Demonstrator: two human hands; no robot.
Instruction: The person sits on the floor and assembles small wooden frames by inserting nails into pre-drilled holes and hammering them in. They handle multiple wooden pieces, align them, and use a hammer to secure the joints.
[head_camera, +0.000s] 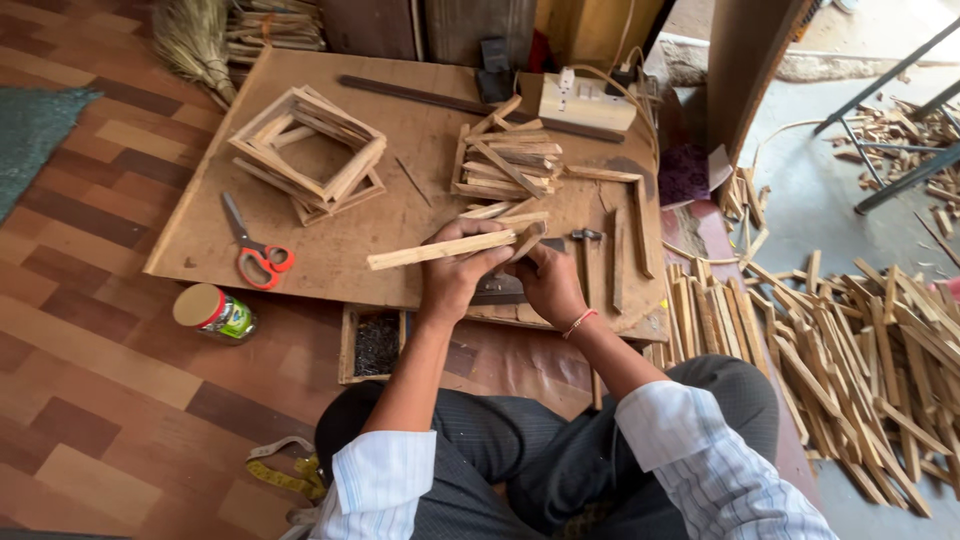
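Observation:
My left hand (455, 272) grips a long pale wooden strip (420, 253) that sticks out to the left over the plywood board (340, 250). Close against it, my right hand (548, 282) holds a shorter wooden piece (527, 240) whose end meets the strip's right end. Both hands hover above a dark metal block (500, 291) near the board's front edge. A small hammer (586, 238) lies just right of my right hand.
A stack of square wooden frames (310, 152) and red-handled scissors (257, 257) sit on the board's left; another frame pile (505, 160) and a power strip (586, 101) at the back. A glue jar (213, 312), a nail box (376, 345), and heaps of wooden strips (850, 350) lie around.

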